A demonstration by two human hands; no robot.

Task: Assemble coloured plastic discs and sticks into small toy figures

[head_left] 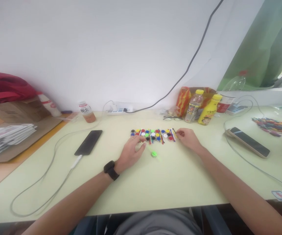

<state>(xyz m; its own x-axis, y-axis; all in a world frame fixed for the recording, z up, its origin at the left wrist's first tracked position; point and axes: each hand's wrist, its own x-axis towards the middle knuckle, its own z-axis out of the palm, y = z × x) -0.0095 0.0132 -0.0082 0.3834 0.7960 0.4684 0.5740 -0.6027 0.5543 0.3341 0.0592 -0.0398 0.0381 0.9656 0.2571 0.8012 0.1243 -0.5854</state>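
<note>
A block of small coloured bottle caps (153, 134) with thin coloured sticks between them lies in rows on the pale yellow table (155, 182). My left hand (131, 151), with a black watch on its wrist, rests palm down at the block's left end, fingers curled near a light stick. My right hand (187, 137) is at the block's right end, its fingers pinched on a thin dark stick (174, 131). A single green cap (153, 153) sits apart, just below the rows, between both hands.
A black phone (88, 142) on a white cable lies to the left. Another phone (250, 141) lies to the right, near a pile of coloured sticks (274, 126). Bottles (209, 109), glasses (172, 117), a power strip (117, 110) and a small bottle (87, 112) line the wall.
</note>
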